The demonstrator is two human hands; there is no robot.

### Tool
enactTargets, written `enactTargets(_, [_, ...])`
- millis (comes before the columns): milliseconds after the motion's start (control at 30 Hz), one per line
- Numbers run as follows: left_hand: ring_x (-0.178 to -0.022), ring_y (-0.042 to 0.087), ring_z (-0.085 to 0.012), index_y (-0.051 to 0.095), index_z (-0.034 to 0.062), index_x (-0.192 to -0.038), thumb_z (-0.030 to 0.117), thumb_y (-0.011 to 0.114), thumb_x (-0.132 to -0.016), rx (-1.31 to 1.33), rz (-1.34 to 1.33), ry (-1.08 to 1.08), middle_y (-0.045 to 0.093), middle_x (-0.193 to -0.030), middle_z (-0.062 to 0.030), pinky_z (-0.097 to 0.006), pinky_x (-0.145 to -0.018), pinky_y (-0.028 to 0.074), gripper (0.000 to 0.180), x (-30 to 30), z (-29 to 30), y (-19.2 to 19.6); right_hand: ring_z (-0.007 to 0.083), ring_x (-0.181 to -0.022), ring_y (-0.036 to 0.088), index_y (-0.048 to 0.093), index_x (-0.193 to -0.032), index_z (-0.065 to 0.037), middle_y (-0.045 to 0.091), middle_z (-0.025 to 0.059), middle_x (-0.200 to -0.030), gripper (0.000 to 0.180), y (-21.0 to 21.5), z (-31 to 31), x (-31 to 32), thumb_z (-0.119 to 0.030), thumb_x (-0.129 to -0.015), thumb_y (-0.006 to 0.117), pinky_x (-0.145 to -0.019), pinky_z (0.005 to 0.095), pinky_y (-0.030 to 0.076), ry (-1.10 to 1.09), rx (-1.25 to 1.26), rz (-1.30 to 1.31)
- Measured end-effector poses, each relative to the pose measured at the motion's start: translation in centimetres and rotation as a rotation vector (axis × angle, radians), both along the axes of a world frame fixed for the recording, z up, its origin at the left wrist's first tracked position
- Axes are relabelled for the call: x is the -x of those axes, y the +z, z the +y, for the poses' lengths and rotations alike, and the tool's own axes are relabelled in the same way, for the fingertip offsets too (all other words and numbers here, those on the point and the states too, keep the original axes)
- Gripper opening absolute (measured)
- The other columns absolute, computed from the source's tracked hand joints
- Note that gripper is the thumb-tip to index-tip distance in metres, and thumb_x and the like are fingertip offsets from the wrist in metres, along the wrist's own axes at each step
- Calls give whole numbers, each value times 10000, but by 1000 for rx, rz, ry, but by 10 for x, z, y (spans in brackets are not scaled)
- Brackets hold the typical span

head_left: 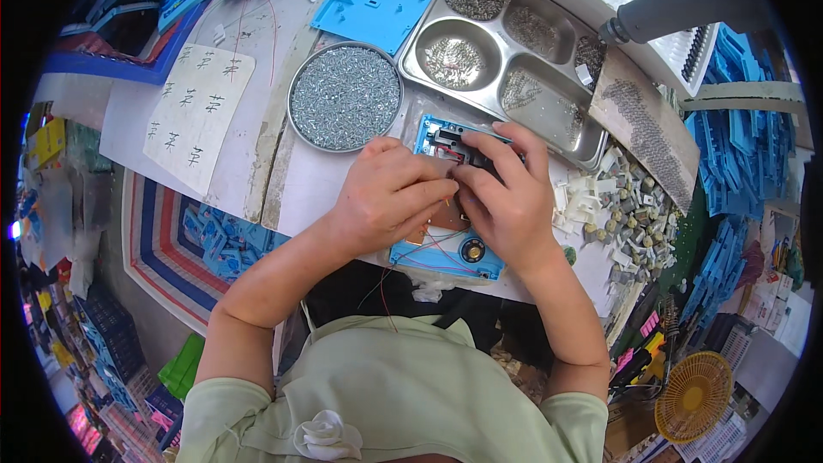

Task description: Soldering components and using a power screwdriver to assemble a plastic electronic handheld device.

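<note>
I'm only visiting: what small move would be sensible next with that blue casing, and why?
Perhaps the left hand could draw the loose wires in toward the blue casing while the right hand steadies it. The wires trail past the casing's near edge toward the person, where they might snag, and the right hand lies over the casing.

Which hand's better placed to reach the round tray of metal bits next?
Probably your left hand: it is nearer the round tray; your right hand lies farther off, over the blue plastic casing.
</note>
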State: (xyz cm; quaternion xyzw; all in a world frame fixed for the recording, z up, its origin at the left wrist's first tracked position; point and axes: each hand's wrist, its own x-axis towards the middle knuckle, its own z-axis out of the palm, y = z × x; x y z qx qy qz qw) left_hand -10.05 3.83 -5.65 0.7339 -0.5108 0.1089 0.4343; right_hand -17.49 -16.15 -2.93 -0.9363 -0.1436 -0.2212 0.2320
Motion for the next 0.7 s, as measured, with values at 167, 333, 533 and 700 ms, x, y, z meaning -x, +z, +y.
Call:
enactTargets(167, [-846,662,-208,714,96,-1032,86,811,-728,-8,29,29,708,-1001,-21,-381,-834,453,320,0,0,-1,370,-1171,570,665,-846,-41,685,117,-1185,220,-5,-5,3,-28,-668,792,-872,438,559,-22,-31,-22])
enactTargets(333, [-927,661,-240,681,94,-1066,91,820,-702,-42,82,53,673,-997,-44,-407,-852,453,390,1,-3,3,367,-1165,571,682,-868,-46,686,117,-1193,227,-5,-7,11,-34,-676,802,-864,441,553,-102,-21,-45])
enactTargets(533, [-994,631,-273,626,93,-1059,99,808,-719,-96,128,64,639,-1050,-70,-419,-876,439,386,-1,-11,8,368,-1162,571,730,-922,-66,683,109,-1208,255,-2,1,8,-36,-681,808,-875,435,538,-61,39,-40])
enactTargets(700, [-975,626,-279,616,86,-1065,92,787,-746,-113,131,58,637,-1048,-75,-424,-876,430,362,-1,-11,5,361,-1154,577,731,-914,-60,687,104,-1198,244,-7,-7,11,-27,-683,804,-891,440,533,-93,-41,-34])
